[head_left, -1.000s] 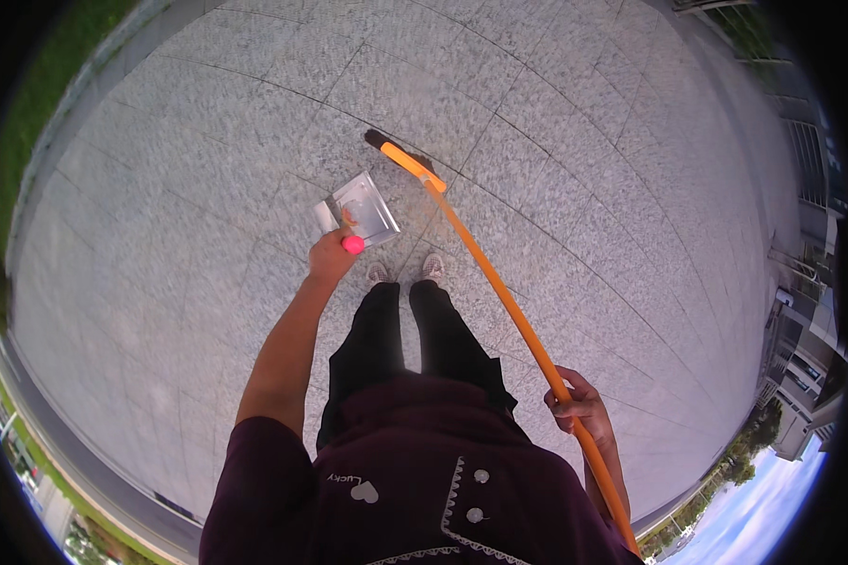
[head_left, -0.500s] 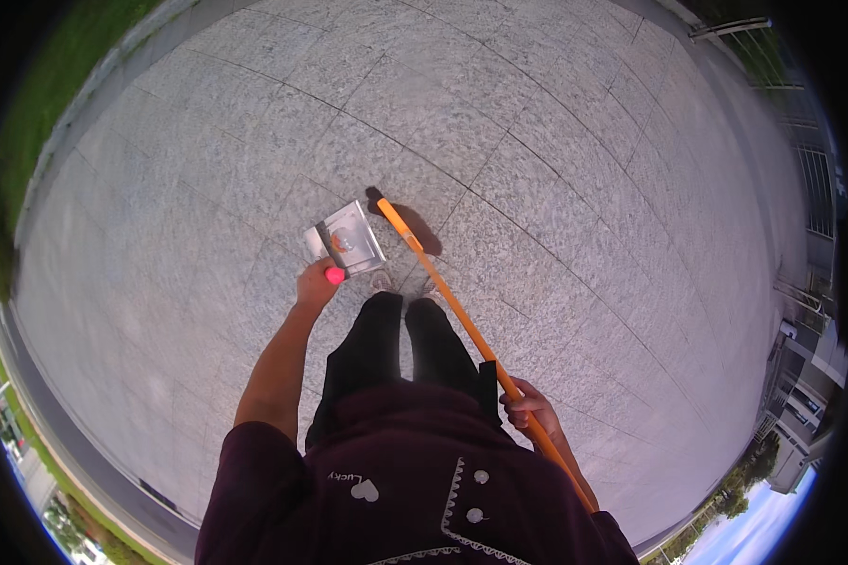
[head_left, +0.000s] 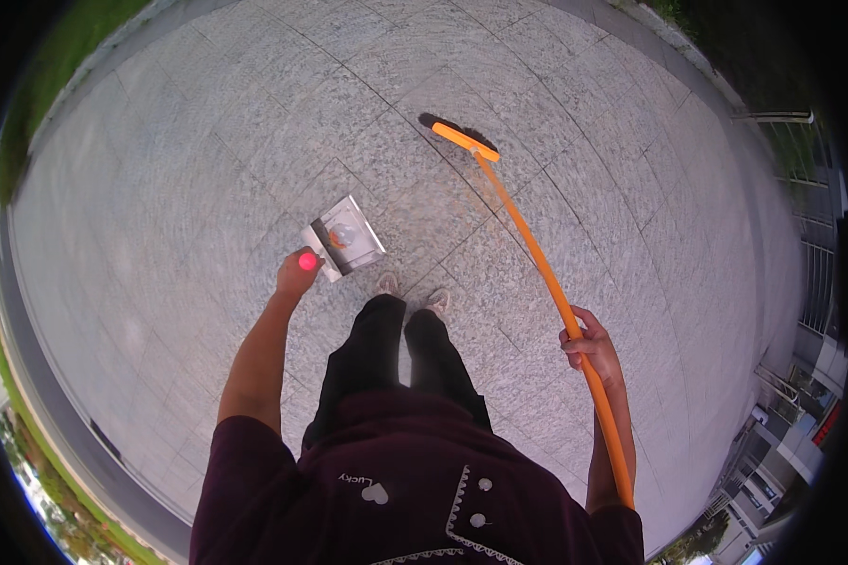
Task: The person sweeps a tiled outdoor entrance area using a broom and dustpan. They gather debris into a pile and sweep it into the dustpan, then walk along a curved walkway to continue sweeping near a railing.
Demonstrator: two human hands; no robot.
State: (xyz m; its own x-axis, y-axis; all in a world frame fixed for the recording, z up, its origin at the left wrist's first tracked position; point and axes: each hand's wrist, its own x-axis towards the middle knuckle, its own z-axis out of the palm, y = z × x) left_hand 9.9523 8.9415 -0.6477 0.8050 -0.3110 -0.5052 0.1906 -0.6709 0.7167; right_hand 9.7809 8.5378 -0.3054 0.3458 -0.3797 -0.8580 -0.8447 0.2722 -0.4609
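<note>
Fingers of the right hand (head_left: 592, 347) are wrapped around the orange handle of a broom (head_left: 528, 240), whose orange head rests on the grey stone paving (head_left: 207, 141) well ahead and to the right of the person's shoes (head_left: 411, 283). The left hand (head_left: 297, 273) is closed around a pink-tipped handle of a metal dustpan (head_left: 346, 236), which hangs low over the paving just ahead of the shoes, with a small pale lump lying inside it.
</note>
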